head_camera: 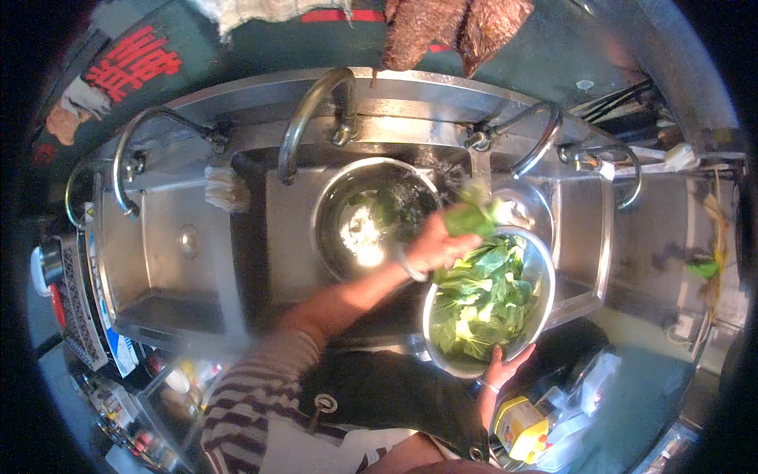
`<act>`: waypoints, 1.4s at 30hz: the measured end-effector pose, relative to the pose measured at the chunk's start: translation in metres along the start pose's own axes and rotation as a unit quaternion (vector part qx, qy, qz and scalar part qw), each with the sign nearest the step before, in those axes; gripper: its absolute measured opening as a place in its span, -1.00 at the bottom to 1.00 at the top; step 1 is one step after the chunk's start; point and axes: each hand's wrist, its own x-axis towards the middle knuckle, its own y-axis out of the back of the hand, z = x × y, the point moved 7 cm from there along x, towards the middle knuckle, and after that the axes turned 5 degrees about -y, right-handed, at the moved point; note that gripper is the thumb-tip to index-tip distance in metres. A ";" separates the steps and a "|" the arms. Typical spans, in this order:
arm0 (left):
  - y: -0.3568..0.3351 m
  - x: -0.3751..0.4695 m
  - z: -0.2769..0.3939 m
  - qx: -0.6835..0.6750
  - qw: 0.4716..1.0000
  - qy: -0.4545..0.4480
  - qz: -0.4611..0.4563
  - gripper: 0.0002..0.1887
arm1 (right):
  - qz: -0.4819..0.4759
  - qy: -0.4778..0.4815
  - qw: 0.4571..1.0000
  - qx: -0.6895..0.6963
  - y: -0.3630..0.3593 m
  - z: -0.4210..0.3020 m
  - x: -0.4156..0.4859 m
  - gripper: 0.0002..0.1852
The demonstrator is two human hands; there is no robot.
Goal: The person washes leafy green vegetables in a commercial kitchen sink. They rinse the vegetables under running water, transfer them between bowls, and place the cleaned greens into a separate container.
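Note:
My left hand [438, 243] is closed around a bunch of wet leafy greens [472, 218], blurred by motion, over the upper edge of a metal bowl [548, 284]. Many green leaves with pale stems [485, 296] fill that bowl, which is tilted. At its lower rim my right hand [503, 366] grips the metal, thumb on the inner side. To the left, a larger round steel basin [323, 207] with water and some greens sits in the sink. Another round metal vessel [542, 204] stands behind the tilted bowl, partly hidden by it.
Curved faucets [293, 130] arch over several steel sink basins [177, 237]. A white cloth or glove [225, 188] lies on the divider at left. Brown wrinkled cloths [432, 35] hang at the top. A yellow container [521, 429] stands at lower right, near my right forearm.

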 end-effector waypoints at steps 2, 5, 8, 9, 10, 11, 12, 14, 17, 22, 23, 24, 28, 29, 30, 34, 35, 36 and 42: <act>-0.048 -0.009 0.021 0.098 0.993 -0.024 -0.062 -0.58 | -0.013 -0.021 0.999 0.027 -0.002 0.001 -0.002 0.00; -0.101 -0.018 0.034 0.298 0.932 -0.099 -0.182 -0.39 | -0.015 -0.016 0.999 0.037 -0.002 -0.001 -0.004 0.01; -0.104 -0.034 0.006 0.615 0.723 -0.068 -0.309 -0.30 | -0.014 0.005 1.000 0.026 -0.001 -0.002 -0.004 0.03; -0.097 -0.029 0.005 0.621 0.716 -0.116 -0.298 -0.40 | -0.012 -0.002 1.000 0.026 -0.001 0.000 -0.003 0.03; -0.084 -0.020 0.011 0.553 0.769 -0.196 -0.252 -0.48 | -0.015 0.014 0.999 0.028 -0.001 -0.001 -0.003 0.03; -0.055 0.001 -0.009 0.435 0.867 -0.083 -0.228 -0.60 | -0.017 0.017 0.999 0.034 -0.001 0.000 -0.002 0.03; -0.024 0.021 -0.025 0.276 0.944 -0.024 -0.180 -0.71 | -0.022 0.021 0.999 0.044 -0.001 0.000 -0.003 0.03; 0.080 0.047 -0.041 0.294 0.949 -0.065 0.092 -0.82 | -0.021 0.020 0.998 0.048 -0.001 0.001 -0.002 0.03; 0.227 0.012 -0.077 0.613 0.739 0.051 0.273 -0.23 | -0.020 0.026 0.997 0.067 -0.002 0.001 -0.002 0.02; 0.285 -0.052 -0.198 0.528 0.766 0.208 0.302 0.22 | -0.017 0.012 0.997 0.069 -0.004 -0.001 -0.002 0.04; 0.279 -0.046 -0.207 0.487 0.786 0.165 0.344 0.21 | -0.019 0.016 0.997 0.068 -0.004 -0.003 -0.002 0.04; 0.270 -0.037 -0.217 0.430 0.807 0.146 0.377 0.20 | -0.017 0.013 0.998 0.062 -0.004 -0.003 -0.001 0.03; 0.240 0.004 -0.219 0.241 0.873 0.119 0.408 0.09 | -0.023 0.000 0.998 0.066 -0.004 -0.005 -0.001 0.02; 0.233 0.016 -0.218 0.157 0.895 0.095 0.406 0.04 | -0.022 0.010 0.998 0.055 -0.004 -0.007 -0.001 0.04; 0.226 0.030 -0.212 0.071 0.916 0.029 0.394 0.00 | -0.025 0.013 0.998 0.050 -0.005 -0.009 -0.001 0.05; 0.242 0.048 -0.195 0.167 0.833 0.007 0.527 -0.57 | -0.029 -0.016 0.997 0.071 -0.006 -0.007 -0.001 0.05; 0.245 0.057 -0.207 0.025 0.859 0.020 0.511 -0.62 | -0.024 -0.015 0.998 0.052 -0.005 -0.007 -0.001 0.04; 0.244 0.063 -0.218 -0.118 0.866 0.033 0.484 -0.67 | -0.021 -0.020 0.999 0.042 -0.005 -0.006 -0.001 0.04; 0.257 0.044 -0.210 -0.025 0.916 0.106 0.386 -1.00 | -0.023 -0.017 0.998 0.047 -0.005 -0.003 -0.001 0.03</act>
